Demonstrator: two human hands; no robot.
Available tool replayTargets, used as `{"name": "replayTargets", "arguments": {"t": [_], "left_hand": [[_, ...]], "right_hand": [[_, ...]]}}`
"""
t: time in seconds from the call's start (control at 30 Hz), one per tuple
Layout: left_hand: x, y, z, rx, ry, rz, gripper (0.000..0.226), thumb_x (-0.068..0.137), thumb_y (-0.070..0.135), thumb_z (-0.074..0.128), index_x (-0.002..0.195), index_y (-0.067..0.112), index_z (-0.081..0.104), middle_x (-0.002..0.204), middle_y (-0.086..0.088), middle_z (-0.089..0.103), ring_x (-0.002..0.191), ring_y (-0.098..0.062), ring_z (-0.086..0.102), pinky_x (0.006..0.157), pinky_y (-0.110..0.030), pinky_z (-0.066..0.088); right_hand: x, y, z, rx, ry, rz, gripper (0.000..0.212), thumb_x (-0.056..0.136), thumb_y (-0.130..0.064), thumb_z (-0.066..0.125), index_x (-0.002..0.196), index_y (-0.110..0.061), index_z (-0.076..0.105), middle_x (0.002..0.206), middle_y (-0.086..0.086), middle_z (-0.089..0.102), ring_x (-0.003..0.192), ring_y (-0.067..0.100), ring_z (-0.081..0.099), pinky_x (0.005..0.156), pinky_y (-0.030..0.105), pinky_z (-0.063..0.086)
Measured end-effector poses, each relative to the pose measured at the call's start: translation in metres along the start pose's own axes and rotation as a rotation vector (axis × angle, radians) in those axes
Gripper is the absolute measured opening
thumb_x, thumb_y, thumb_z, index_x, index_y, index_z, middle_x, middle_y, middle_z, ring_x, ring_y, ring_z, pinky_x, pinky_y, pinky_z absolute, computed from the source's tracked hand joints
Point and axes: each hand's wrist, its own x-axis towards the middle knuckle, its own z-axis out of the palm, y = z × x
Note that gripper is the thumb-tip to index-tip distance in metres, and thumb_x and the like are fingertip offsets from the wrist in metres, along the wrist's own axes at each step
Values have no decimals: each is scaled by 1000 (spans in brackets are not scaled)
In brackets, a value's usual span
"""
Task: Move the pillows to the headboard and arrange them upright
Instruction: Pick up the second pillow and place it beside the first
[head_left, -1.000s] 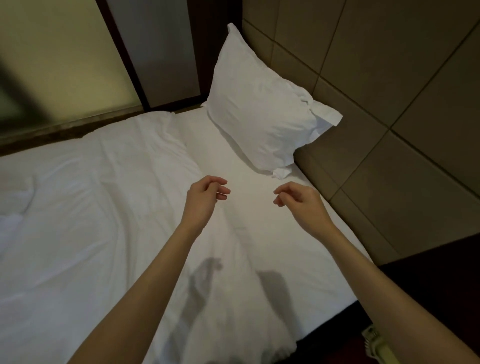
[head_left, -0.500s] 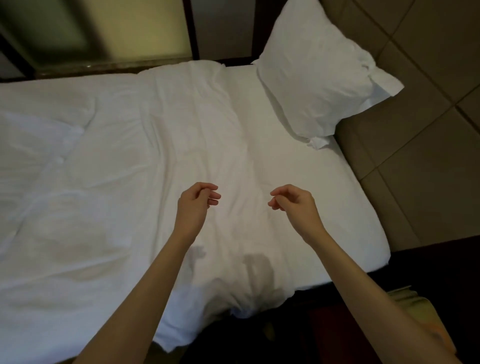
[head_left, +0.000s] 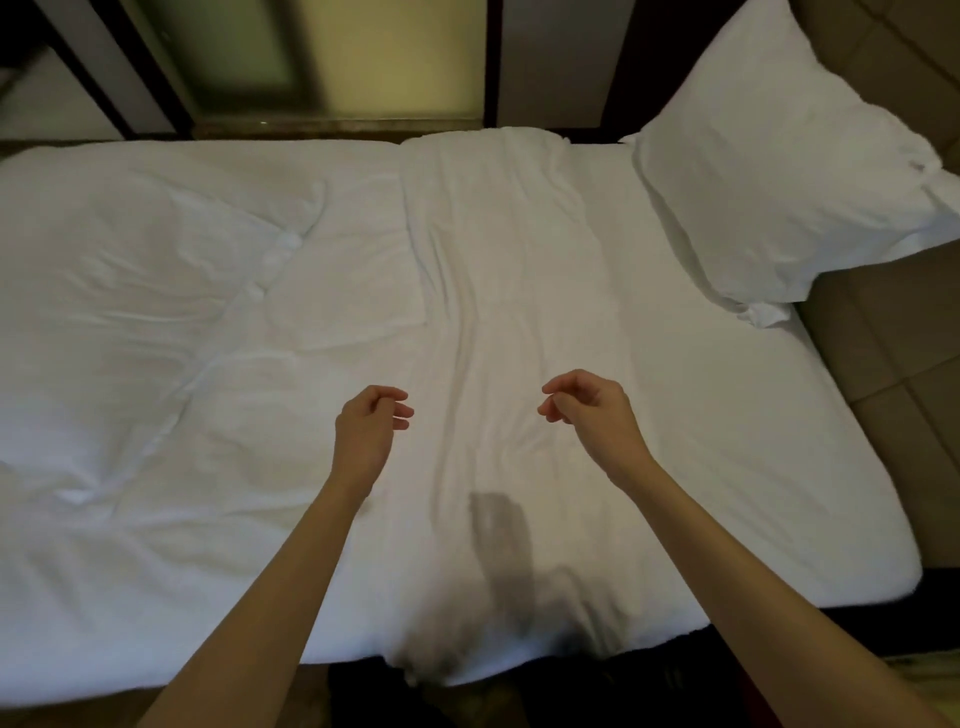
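Observation:
One white pillow (head_left: 779, 171) stands upright at the far right, leaning against the tan padded headboard (head_left: 893, 374). Under the white duvet (head_left: 218, 364) a flat rectangular bulge (head_left: 337, 291) shows left of centre; I cannot tell what it is. My left hand (head_left: 370, 428) and my right hand (head_left: 592, 410) hover over the middle of the bed, apart from each other, fingers loosely curled, holding nothing. Both are well short of the pillow.
The bed's near edge (head_left: 467, 670) runs across the bottom of the view, with dark floor below. Frosted window panels with dark frames (head_left: 337, 67) stand behind the bed's far side. The headboard panels close off the right side.
The view has swung left and pulled back, so the pillow now sits at the far right and more of the duvet shows. Both hands keep the same empty, curled pose.

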Motion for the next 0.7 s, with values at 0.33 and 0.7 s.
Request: {"name": "replayTargets", "arguments": {"t": [0.33,0.7], "left_hand": [[95,-38,-217,-20,61,3,26,90,8,38,98,13,63,84,1,66,73,-12,61,64,-20,44],[130,-95,-358,-66,254,-121,27,92,7,37,102,11,62,87,-1,65,81,-18,61,68,-20,45]], "right_hand": [[6,-63,244,68,-16,86,21,84,1,52,84,-14,67,76,5,72,62,6,65,60,12,48],[23,-104,384,200,-82,183,16,85,0,55,90,-12,65,83,5,69,78,20,63,79,33,46]]}}
